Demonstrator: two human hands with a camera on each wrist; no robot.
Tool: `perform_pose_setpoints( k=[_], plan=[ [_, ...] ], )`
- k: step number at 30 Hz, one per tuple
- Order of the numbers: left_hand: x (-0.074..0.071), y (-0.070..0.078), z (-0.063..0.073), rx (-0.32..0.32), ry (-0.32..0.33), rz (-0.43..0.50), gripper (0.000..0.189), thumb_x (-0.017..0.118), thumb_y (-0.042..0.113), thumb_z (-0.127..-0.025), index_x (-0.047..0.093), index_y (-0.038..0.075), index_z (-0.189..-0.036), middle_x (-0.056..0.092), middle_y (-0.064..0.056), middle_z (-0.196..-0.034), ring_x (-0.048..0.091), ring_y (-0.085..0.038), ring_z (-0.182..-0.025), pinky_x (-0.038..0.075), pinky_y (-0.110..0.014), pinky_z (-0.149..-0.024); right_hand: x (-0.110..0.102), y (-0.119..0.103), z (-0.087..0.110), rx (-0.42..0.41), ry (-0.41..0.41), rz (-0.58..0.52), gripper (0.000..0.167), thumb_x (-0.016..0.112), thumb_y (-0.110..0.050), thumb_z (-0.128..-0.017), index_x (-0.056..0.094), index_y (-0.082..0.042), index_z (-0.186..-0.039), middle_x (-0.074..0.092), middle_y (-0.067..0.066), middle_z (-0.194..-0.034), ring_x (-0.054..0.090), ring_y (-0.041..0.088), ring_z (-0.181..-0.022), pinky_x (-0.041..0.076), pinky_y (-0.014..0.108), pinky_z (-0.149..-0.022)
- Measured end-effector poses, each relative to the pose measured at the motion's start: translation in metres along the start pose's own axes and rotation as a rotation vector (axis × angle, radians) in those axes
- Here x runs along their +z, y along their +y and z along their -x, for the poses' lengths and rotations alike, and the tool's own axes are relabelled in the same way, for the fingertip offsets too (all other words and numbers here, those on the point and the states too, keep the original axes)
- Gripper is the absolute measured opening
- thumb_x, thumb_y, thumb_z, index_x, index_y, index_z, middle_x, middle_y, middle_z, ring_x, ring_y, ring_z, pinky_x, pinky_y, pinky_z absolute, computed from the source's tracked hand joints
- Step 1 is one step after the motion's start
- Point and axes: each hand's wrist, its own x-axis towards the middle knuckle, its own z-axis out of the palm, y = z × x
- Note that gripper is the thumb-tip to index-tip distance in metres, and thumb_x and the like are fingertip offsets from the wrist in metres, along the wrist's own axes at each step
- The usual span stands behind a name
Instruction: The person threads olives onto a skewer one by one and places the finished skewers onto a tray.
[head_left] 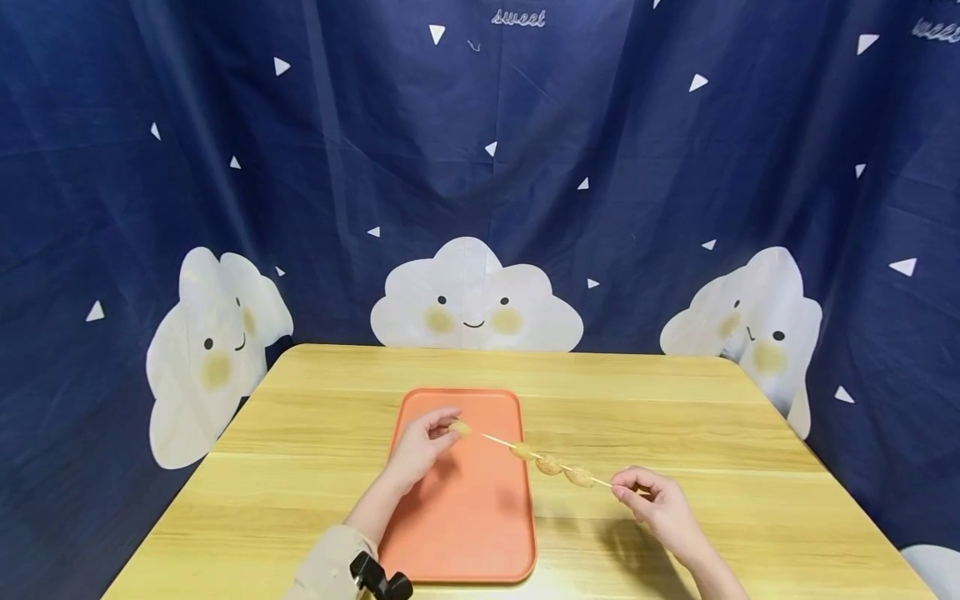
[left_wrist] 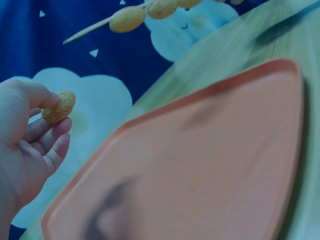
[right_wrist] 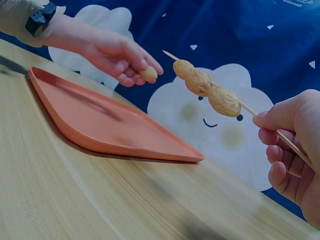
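Between thumb and fingertips, my left hand (head_left: 420, 450) pinches a small wrinkled golden-brown ball (left_wrist: 60, 106), held above the orange tray (head_left: 465, 533). My right hand (head_left: 662, 510) grips a thin wooden skewer (head_left: 497, 439) near its blunt end, right of the tray. Three similar wrinkled balls (right_wrist: 198, 82) are threaded on the skewer, close together along its middle. Its bare pointed tip sticks out past them toward the left hand. A short gap separates the tip from the pinched ball in the head view.
The tray lies flat on a light wooden table (head_left: 637, 417), its raised rim running all round. Behind the table hangs a dark blue curtain (head_left: 540, 167) with smiling white clouds. A black device (head_left: 381, 577) is strapped at the left wrist.
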Motion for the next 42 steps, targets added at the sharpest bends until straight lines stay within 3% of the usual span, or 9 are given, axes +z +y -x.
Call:
perform_pose_setpoints(
  k=[5,10,18,23,26,31,42],
  plan=[
    [0.003,0.007,0.005,-0.006,-0.031,0.069,0.033,0.063,0.000,-0.086,0.057,-0.010,-0.117,0.062,-0.022,-0.108,0.058,-0.023,-0.095,0.047,-0.022,-0.080,0.000,0.000,0.000,-0.001,0.016,0.008,0.007,0.059,0.002,-0.087,0.065,-0.001,-0.088,0.054,-0.003,-0.070,0.039,0.003,-0.049,0.032,0.035,-0.038],
    [0.005,0.015,0.010,-0.040,-0.056,0.141,0.031,0.062,0.001,-0.086,0.057,-0.013,-0.113,0.064,-0.016,-0.097,0.061,-0.012,-0.083,0.052,-0.029,-0.077,0.001,-0.001,-0.001,0.008,0.025,0.013,0.005,0.059,0.002,-0.087,0.064,0.001,-0.088,0.054,-0.001,-0.069,0.040,0.003,-0.050,0.032,0.034,-0.038],
    [0.008,0.019,0.014,-0.067,-0.086,0.220,0.033,0.064,0.003,-0.086,0.057,-0.016,-0.112,0.065,-0.014,-0.092,0.064,-0.014,-0.076,0.054,-0.038,-0.077,0.001,0.001,0.000,0.017,0.011,0.008,0.005,0.059,0.001,-0.088,0.063,0.003,-0.089,0.050,0.001,-0.065,0.036,0.008,-0.046,0.029,0.032,-0.036],
    [0.010,0.019,0.014,-0.081,-0.056,0.223,0.031,0.063,0.003,-0.086,0.058,-0.016,-0.110,0.067,-0.016,-0.089,0.063,-0.014,-0.073,0.054,-0.028,-0.071,0.001,0.002,0.001,0.012,0.002,-0.004,0.005,0.058,0.002,-0.088,0.062,0.005,-0.089,0.049,0.000,-0.064,0.031,0.014,-0.044,0.026,0.032,-0.034],
    [0.011,0.019,0.013,-0.088,-0.026,0.236,0.030,0.062,0.001,-0.085,0.058,-0.016,-0.110,0.067,-0.015,-0.086,0.063,-0.013,-0.069,0.054,-0.026,-0.068,0.001,0.002,0.001,0.021,0.006,0.008,0.006,0.058,0.002,-0.088,0.061,0.006,-0.089,0.050,0.003,-0.064,0.032,0.010,-0.044,0.028,0.029,-0.034],
    [0.012,0.018,0.014,-0.107,-0.013,0.257,0.031,0.061,0.002,-0.087,0.057,-0.014,-0.113,0.065,-0.012,-0.086,0.063,-0.015,-0.069,0.055,-0.028,-0.067,0.002,0.004,0.002,0.042,0.004,0.030,0.010,0.060,-0.001,-0.087,0.060,0.009,-0.089,0.050,-0.001,-0.063,0.035,-0.001,-0.048,0.030,0.028,-0.035],
    [0.012,0.016,0.014,-0.148,0.004,0.231,0.028,0.061,0.009,-0.089,0.059,-0.014,-0.104,0.065,-0.007,-0.081,0.062,-0.015,-0.067,0.055,-0.030,-0.067,0.002,0.007,0.002,0.001,-0.015,0.012,0.004,0.058,0.003,-0.087,0.062,0.005,-0.088,0.051,-0.005,-0.067,0.036,0.005,-0.046,0.032,0.027,-0.035]
  ],
)
